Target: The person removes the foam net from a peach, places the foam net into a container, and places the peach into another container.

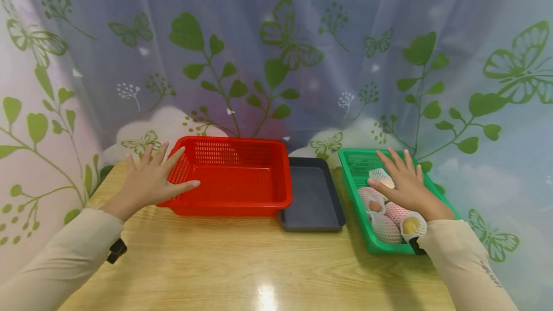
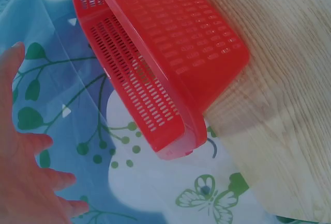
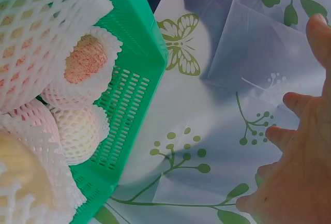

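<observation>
My left hand [image 1: 151, 176] is spread over the left end of a red plastic basket [image 1: 231, 210], fingers straight and holding nothing. The red basket has slotted walls and a bare floor. On the right, my right hand [image 1: 406, 184] hovers with fingers extended above a green basket [image 1: 367, 227]. Inside the green basket lie several round fruits in foam nets, among them a yellowish fruit [image 1: 410, 225] and a reddish one [image 3: 85, 60]. Part of this fruit is hidden under the right hand in the head view. Both wrist views show the fingers apart from the baskets.
A dark grey tray [image 1: 313, 200] lies between the two baskets, its left edge beneath the red basket's rim. All stand on a light wooden table [image 1: 242, 263]. A curtain [image 1: 242, 52] printed with leaves and butterflies hangs right behind.
</observation>
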The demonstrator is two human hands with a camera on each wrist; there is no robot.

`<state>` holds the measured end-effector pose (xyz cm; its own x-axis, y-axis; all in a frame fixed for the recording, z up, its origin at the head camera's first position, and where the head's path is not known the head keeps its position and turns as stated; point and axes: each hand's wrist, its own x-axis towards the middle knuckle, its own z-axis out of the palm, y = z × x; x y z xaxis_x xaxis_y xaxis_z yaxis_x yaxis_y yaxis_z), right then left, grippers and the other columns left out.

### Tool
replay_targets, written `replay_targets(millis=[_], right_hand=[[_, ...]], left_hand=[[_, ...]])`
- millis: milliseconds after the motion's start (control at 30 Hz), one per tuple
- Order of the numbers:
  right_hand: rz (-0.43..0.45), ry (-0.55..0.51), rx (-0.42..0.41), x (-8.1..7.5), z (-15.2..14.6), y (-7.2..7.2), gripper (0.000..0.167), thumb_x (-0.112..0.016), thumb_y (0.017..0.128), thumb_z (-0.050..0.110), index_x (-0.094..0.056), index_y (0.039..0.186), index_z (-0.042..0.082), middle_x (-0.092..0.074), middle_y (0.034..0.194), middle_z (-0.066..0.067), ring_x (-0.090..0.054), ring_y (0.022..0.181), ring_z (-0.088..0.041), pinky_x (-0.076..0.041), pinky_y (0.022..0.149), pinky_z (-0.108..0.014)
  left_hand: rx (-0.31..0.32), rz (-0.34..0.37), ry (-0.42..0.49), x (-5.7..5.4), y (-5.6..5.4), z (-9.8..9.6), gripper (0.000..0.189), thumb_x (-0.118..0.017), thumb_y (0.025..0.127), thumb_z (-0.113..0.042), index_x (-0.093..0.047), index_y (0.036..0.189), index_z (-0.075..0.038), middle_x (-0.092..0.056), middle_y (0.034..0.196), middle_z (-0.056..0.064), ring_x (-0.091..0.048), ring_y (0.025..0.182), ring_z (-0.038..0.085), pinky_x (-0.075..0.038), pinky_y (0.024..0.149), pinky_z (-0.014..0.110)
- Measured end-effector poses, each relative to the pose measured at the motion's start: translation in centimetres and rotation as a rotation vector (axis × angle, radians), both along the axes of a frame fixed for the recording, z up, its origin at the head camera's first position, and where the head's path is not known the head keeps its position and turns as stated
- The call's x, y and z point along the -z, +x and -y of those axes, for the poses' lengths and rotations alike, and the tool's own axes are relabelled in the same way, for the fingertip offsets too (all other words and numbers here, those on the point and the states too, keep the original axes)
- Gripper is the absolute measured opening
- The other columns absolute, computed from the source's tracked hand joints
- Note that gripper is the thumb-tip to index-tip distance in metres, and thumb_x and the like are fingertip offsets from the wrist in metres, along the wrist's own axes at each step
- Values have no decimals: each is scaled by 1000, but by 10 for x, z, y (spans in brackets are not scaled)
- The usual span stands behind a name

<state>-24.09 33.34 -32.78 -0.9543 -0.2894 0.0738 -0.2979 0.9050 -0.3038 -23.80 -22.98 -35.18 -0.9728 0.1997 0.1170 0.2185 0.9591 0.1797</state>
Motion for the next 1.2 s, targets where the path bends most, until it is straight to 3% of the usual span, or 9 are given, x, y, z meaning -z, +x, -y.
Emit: replay_targets(millis=[267, 500, 733, 867, 1067, 1200], right_hand=[[4, -34, -1, 5, -5, -1, 82, -48, 97, 50, 2, 155, 22, 15, 159, -13, 30, 138, -38, 17, 100, -73], [-1, -62, 14, 14, -21, 0, 80, -48, 98, 46, 1, 155, 20, 13, 159, -16, 26, 138, -44, 14, 99, -76], [-29, -100, 17, 27, -43, 9, 79, -50, 98, 41, -4, 155, 14, 7, 158, -24, 20, 138, -50, 6, 99, -78], [-16, -150, 23, 36, -59, 17, 79, -51, 98, 38, -4, 155, 12, 6, 157, -26, 20, 138, -50, 4, 99, -79], [49, -223, 52, 46, -78, 28, 78, -50, 99, 35, -1, 155, 13, 10, 157, -26, 22, 137, -50, 0, 93, -83], [58, -241, 72, 50, -89, 37, 77, -51, 99, 33, -2, 155, 14, 9, 157, -26, 13, 138, -54, -8, 90, -83]], left_hand=[[17, -9, 0, 7, -5, -11, 102, -44, 79, -80, -19, 154, -16, -7, 158, 23, -5, 138, 55, 7, 99, 78], [93, 6, 106, 15, -10, -39, 99, -53, 80, -73, -22, 153, -14, -9, 158, 24, -5, 140, 53, 7, 103, 75], [187, -10, 198, 25, -14, -85, 97, -61, 79, -68, -25, 153, -18, -12, 159, 18, -7, 143, 47, 0, 110, 68], [245, -11, 250, 25, -12, -115, 96, -64, 78, -65, -25, 153, -18, -14, 159, 16, -6, 144, 44, -5, 113, 65], [314, 45, 329, 28, -8, -160, 94, -64, 79, -64, -25, 153, -22, -15, 159, 12, -7, 145, 40, -8, 115, 59], [368, 125, 401, 33, -6, -192, 95, -64, 79, -65, -22, 154, -26, -12, 160, 8, -4, 146, 37, -7, 116, 57]])
